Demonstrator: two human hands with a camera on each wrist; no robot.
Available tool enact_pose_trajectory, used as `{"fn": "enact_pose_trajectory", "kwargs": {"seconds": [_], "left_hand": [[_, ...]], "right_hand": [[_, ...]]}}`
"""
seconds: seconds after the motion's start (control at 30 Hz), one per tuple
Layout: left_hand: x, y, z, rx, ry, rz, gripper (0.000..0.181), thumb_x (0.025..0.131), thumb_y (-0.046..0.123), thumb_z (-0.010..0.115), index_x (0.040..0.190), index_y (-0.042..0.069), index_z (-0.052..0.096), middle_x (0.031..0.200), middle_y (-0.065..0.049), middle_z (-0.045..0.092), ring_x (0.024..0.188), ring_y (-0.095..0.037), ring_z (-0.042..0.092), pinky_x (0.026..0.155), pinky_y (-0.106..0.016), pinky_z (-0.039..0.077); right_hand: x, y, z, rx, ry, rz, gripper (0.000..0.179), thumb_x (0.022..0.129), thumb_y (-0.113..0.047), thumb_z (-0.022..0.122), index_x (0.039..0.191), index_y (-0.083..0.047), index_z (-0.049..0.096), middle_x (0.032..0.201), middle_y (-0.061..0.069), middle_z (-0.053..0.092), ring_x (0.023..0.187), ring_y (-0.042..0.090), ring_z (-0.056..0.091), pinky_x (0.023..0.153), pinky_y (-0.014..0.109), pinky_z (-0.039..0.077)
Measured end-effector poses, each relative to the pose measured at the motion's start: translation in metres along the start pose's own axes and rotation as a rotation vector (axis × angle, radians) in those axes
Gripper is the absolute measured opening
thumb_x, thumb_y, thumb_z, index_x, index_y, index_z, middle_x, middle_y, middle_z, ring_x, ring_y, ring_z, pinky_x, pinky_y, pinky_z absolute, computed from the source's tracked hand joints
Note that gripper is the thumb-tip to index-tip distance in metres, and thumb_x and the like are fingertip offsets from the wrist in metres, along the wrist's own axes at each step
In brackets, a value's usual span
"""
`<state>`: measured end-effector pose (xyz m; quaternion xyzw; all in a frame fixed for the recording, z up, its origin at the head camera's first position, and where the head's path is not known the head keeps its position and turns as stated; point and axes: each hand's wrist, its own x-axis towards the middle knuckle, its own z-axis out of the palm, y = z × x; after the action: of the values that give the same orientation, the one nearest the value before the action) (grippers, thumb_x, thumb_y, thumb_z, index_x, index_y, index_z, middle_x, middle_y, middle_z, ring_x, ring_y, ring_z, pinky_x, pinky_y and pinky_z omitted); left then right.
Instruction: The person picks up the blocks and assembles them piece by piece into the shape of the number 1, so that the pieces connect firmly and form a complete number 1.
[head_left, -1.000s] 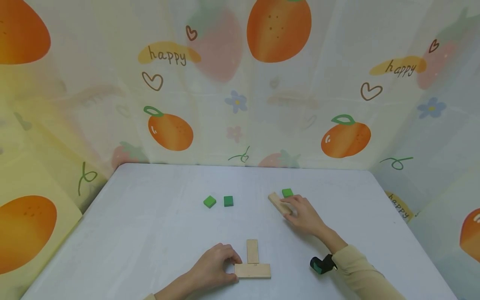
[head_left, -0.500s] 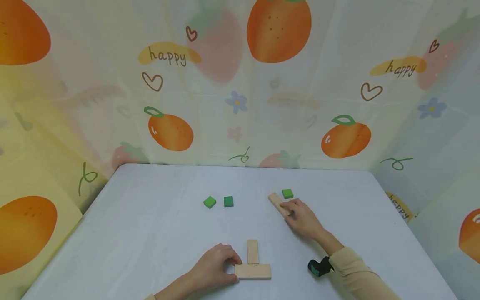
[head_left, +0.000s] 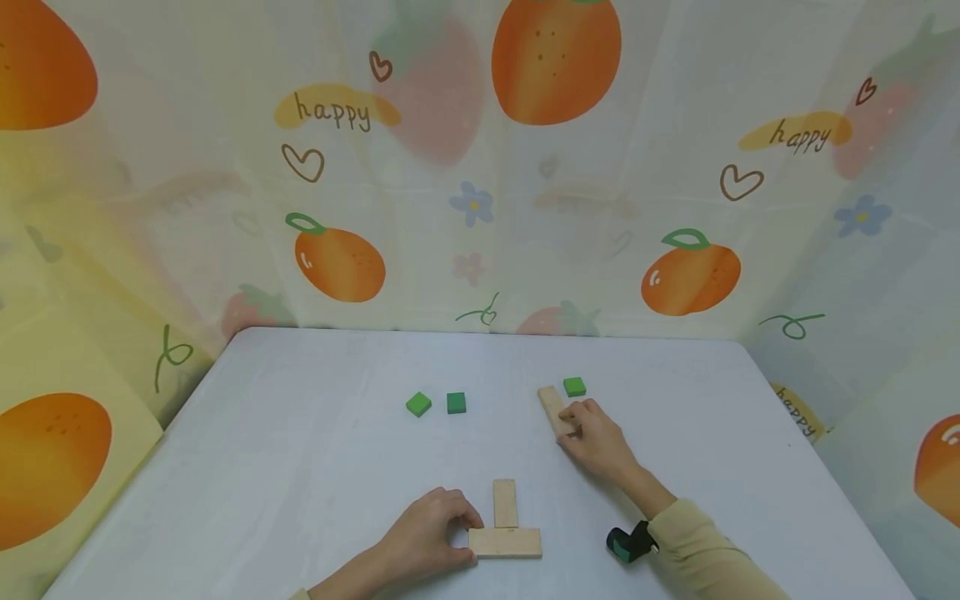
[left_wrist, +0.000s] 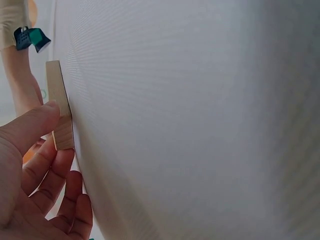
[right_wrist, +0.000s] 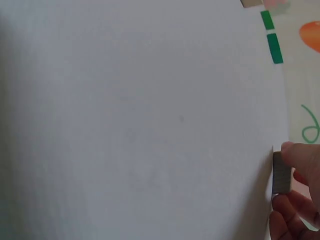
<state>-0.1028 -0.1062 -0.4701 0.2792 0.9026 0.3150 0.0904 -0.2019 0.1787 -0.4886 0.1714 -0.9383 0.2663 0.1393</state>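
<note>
Near the front of the table, my left hand (head_left: 429, 533) pinches the left end of a flat wooden block (head_left: 510, 543) lying crosswise. Thumb and fingers sit on opposite sides of this block in the left wrist view. A second wooden block (head_left: 505, 502) points away from the middle of its far edge, touching it. Farther back on the right, my right hand (head_left: 602, 446) grips the near end of a third wooden block (head_left: 551, 402), which lies slanted. The end face of that block (right_wrist: 281, 172) shows between thumb and fingers in the right wrist view.
A light green block (head_left: 574, 387) lies just beyond the right hand. Two more green blocks, one turned cornerwise (head_left: 418, 405) and one darker (head_left: 456, 403), lie at the back left of centre. A black wrist camera (head_left: 632, 542) hangs at the right sleeve. A printed curtain (head_left: 555, 250) stands behind the white table.
My right hand has drawn slightly left and nearer, turning the near end of its wooden block a little to the left. The left hand keeps its place.
</note>
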Motion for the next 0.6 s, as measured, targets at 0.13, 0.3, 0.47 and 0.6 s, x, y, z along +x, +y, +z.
{"fn": "enact_pose_trajectory", "kwargs": {"seconds": [0.13,0.3,0.47,0.6], "left_hand": [[0.0,0.001,0.0,-0.003,-0.001,-0.005,0.029,0.065,0.026,0.081,0.09,0.025,0.066,0.085,0.021,0.056,0.078,0.002,0.045,0.07,-0.019,0.042],[0.0,0.001,-0.001,-0.008,-0.007,-0.016,0.029,0.065,0.026,0.081,0.09,0.024,0.066,0.084,0.021,0.056,0.078,0.001,0.045,0.069,-0.019,0.042],[0.001,0.002,-0.001,-0.018,-0.01,-0.021,0.029,0.065,0.025,0.081,0.09,0.024,0.067,0.084,0.021,0.056,0.077,0.001,0.045,0.068,-0.018,0.042],[0.0,0.002,-0.001,-0.024,-0.009,-0.016,0.028,0.065,0.025,0.081,0.09,0.024,0.067,0.084,0.021,0.056,0.077,0.001,0.045,0.068,-0.019,0.042]], "right_hand": [[-0.001,-0.006,0.004,-0.019,0.014,0.019,0.028,0.068,-0.012,0.077,0.09,-0.007,0.06,0.082,0.004,0.051,0.064,0.008,0.045,0.054,0.022,0.04],[-0.001,-0.013,0.004,-0.025,0.008,0.03,0.028,0.07,-0.016,0.077,0.091,-0.007,0.06,0.081,0.003,0.051,0.063,0.008,0.043,0.053,0.021,0.038],[0.0,-0.013,0.001,-0.047,0.002,-0.006,0.029,0.071,-0.018,0.077,0.094,-0.007,0.062,0.084,0.004,0.056,0.067,0.01,0.047,0.057,0.025,0.041],[0.002,-0.008,-0.001,-0.073,-0.015,-0.035,0.039,0.071,-0.021,0.077,0.103,-0.006,0.062,0.093,0.007,0.06,0.078,0.019,0.055,0.067,0.033,0.046]]}}
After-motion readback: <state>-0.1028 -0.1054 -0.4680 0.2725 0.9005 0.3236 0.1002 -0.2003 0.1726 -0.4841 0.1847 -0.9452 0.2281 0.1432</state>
